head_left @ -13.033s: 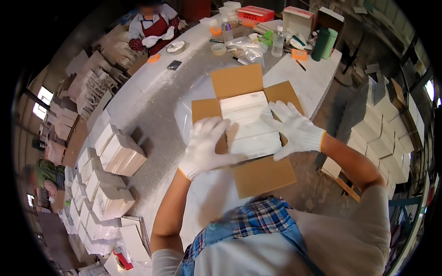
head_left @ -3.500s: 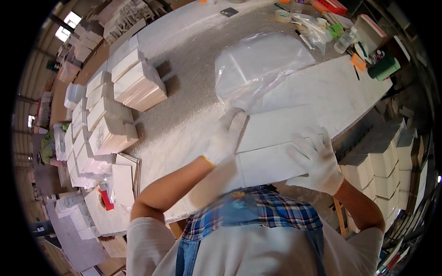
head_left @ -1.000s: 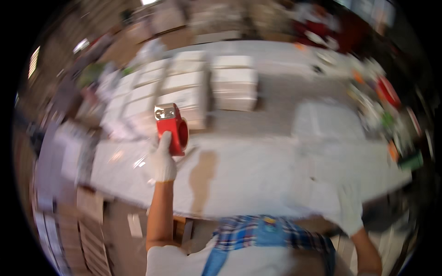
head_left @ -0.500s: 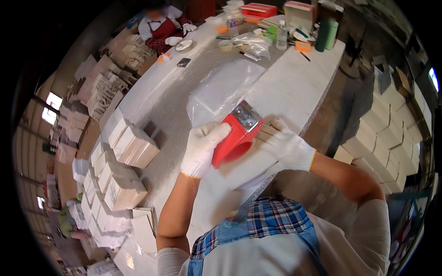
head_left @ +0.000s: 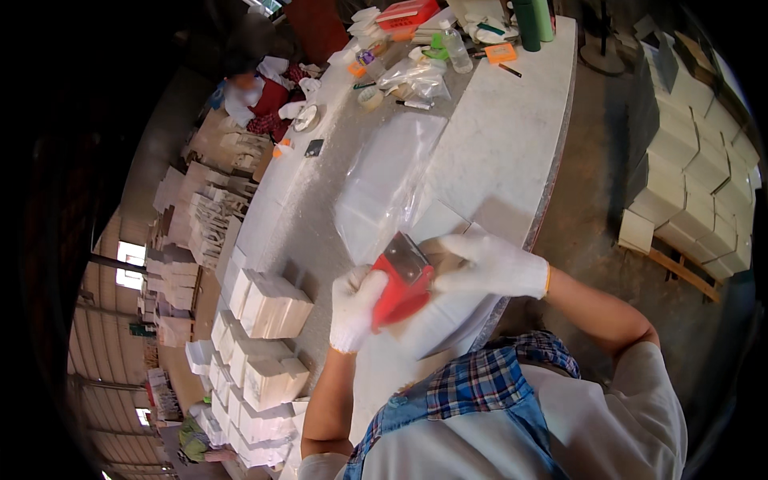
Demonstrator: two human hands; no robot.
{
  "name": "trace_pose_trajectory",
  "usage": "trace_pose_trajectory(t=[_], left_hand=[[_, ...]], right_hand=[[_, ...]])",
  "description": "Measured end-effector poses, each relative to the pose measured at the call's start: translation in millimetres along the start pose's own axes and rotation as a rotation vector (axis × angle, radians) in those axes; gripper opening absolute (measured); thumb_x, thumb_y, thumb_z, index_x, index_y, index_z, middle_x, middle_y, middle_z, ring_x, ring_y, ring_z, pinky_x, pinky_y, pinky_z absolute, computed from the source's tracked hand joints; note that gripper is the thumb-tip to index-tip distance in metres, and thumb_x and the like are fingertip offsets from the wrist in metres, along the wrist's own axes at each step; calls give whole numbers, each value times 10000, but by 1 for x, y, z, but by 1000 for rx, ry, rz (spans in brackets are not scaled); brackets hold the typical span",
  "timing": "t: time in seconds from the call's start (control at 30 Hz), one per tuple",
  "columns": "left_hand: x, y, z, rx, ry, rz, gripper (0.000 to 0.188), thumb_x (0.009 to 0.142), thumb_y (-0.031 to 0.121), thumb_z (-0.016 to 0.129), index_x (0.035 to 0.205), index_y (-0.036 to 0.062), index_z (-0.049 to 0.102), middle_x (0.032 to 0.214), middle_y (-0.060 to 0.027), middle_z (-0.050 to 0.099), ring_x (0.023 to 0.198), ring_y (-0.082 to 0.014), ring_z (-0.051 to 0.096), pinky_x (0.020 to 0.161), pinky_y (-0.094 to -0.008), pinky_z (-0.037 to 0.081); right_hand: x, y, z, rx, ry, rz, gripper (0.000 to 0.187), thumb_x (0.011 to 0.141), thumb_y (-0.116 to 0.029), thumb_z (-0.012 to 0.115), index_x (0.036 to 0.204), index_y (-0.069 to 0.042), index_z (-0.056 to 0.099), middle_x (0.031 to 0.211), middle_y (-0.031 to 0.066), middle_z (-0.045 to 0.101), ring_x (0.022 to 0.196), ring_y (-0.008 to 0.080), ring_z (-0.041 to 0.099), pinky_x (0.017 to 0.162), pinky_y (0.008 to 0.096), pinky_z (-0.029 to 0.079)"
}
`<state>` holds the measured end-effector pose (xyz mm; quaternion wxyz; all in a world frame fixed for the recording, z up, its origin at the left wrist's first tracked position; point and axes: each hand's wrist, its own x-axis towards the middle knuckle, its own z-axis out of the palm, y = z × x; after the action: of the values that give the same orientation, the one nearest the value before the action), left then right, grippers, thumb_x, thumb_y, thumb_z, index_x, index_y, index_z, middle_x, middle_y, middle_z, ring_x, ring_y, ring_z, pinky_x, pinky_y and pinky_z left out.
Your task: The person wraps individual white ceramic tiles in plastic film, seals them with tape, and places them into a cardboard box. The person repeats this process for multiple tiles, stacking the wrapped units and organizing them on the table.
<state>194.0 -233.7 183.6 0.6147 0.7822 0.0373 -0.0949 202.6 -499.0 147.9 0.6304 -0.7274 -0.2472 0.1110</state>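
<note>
My left hand, in a white knit glove, is closed around a red tape dispenser. A shiny metal plate with screws tops its red body, which is slightly blurred. My right hand, also gloved, is beside the plate end with thumb and fingers spread apart. Its fingertips are close to the dispenser; whether they touch it I cannot tell. Below both hands lies a white flat piece at the table's near edge. Beyond the hands a clear plastic sheet is spread on the dusty table.
Stacks of white blocks stand at the left. At the far end are a clear bottle, green flasks, a tape roll and a red box. A co-worker sits far left. Boxes are piled on the right.
The dispenser has moved down and slightly left in the picture, tilting a little. My right hand's thumb and fingers have spread. The whole view has shifted and turned.
</note>
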Motion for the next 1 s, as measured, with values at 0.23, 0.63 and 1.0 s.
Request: trace_pose_trajectory(t=[0.23,0.63,1.0], left_hand=[[1,0,-2,7,-19,4,243,959,220,670,886,-6,722,692,-11,657,514,-65,545,421,-249,400],[-1,7,-2,25,-40,10,259,981,230,657,892,-4,725,676,-17,657,476,-74,539,389,-250,387],[19,63,10,330,-257,-171,455,972,366,687,999,-86,733,784,-83,715,657,-103,642,595,-280,520]], right_hand=[[25,-19,-6,366,-35,611,673,978,-608,590,1328,-40,670,1124,84,736,865,155,703,727,291,569],[21,-7,14,616,122,406,351,1029,-329,590,1165,-46,747,966,28,745,812,122,716,674,262,571],[31,-3,-27,-186,159,270,259,1004,-238,593,931,-32,733,726,31,670,650,109,617,618,306,514]])
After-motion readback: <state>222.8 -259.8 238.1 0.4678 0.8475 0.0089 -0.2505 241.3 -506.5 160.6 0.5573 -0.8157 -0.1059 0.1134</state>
